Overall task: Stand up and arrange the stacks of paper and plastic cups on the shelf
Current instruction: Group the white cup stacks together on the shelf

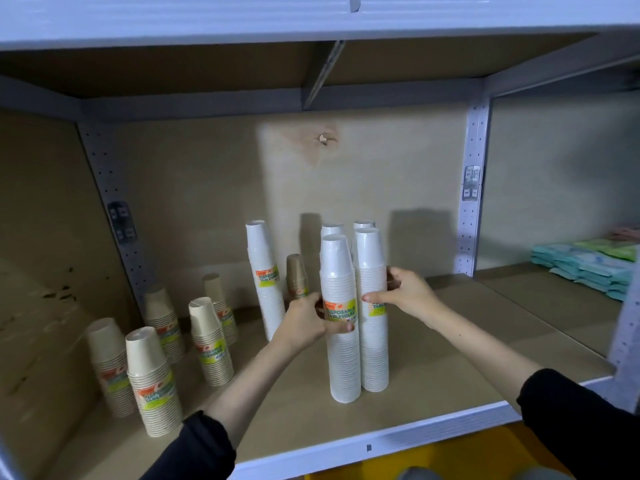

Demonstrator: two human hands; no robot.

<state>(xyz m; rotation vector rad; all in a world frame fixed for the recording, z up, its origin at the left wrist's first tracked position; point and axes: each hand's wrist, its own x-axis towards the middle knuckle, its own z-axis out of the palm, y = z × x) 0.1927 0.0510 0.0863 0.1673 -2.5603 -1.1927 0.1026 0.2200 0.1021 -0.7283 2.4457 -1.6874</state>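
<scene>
Two tall white plastic cup stacks stand upright side by side in the middle of the shelf [450, 368]. My left hand [304, 323] grips the front left stack [341, 358] at its label. My right hand [403, 292] holds the stack beside it [374, 355] at mid height. Two more white stacks [331, 228] rise behind them, mostly hidden. Another tall white stack [265, 271] leans a little further left. A short brown stack [296, 275] stands behind my left hand. Several beige paper cup stacks [152, 379] stand upright at the left.
The shelf's white front edge [398, 434] runs below my arms. A white perforated upright [472, 188] divides off the right bay, where teal and green packets [588, 268] are piled. The upper shelf board [311, 19] hangs overhead. Bare board lies right of the white stacks.
</scene>
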